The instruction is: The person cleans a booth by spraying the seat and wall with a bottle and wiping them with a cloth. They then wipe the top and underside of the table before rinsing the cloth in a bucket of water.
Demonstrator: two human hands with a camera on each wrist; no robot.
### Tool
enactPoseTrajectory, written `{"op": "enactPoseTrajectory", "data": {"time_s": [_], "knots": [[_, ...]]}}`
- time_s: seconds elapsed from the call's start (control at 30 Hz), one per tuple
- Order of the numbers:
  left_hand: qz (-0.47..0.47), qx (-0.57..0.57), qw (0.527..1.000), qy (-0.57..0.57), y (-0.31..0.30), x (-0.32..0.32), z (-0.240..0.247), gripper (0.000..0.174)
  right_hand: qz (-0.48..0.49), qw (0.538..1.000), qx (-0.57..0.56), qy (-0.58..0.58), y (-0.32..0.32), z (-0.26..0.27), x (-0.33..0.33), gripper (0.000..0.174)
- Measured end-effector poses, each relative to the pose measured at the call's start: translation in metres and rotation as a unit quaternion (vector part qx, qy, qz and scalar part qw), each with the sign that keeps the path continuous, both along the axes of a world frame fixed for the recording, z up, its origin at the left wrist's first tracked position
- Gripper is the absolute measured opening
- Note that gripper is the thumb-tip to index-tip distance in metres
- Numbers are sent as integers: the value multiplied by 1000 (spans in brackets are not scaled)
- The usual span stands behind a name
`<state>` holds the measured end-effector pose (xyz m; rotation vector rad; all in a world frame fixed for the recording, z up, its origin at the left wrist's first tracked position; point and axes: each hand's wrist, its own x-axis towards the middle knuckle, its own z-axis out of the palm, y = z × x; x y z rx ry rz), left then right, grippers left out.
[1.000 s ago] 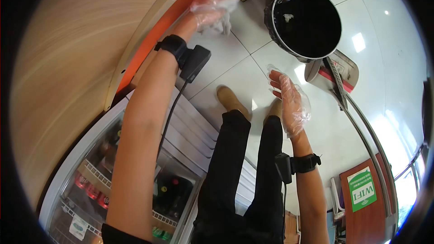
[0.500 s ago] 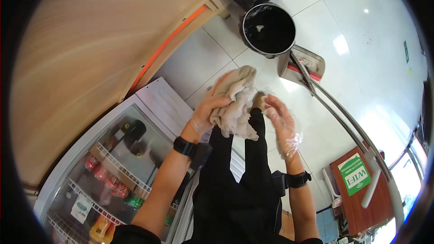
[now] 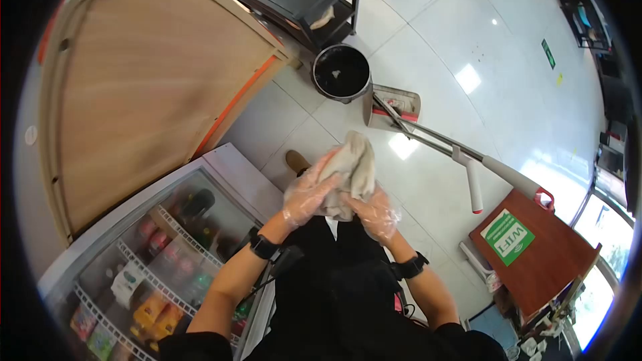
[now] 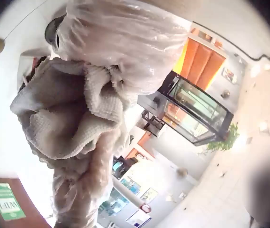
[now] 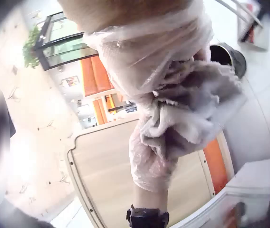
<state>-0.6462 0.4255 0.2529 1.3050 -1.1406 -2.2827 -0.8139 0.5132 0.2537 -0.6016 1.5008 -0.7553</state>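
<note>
Right hand (image 3: 376,214), free a moment ago, is now joining left hand (image 3: 309,195) on the cloth (image 3: 353,164) — both sets of fingers are clamping it, so two-handed bunching is apparently getting underway.

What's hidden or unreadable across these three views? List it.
- Head view: right hand fingers, tucked into the cloth.
- Left wrist view: left hand fingers, blurred, too close to the lens.
- Head view: bin contents, too small and dark.
- Head view: labels on the drinks in the fridge, blurred near the edge.
</note>
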Motion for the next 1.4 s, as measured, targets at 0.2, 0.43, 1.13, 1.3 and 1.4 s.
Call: {"op": "enactPoseTrajectory", "data": {"time_s": [0.2, 0.43, 1.13, 1.3, 1.4], "knots": [[119, 207, 960, 143, 14, -28, 53, 64, 119, 938, -123, 301, 41, 104, -70, 51], [309, 221, 920, 99, 30, 36, 34, 59, -131, 842, 17, 523, 108, 165, -150, 22], [548, 97, 818, 142, 138, 146, 93, 53, -49, 979, 94, 171, 21, -48, -242, 64], [558, 104, 812, 133, 154, 152, 77, 47, 24, 974, 101, 202, 29, -27, -231, 61], [558, 109, 811, 136, 157, 151, 78, 45, 49, 977, 109, 178, 26, 14, -204, 60]]}}
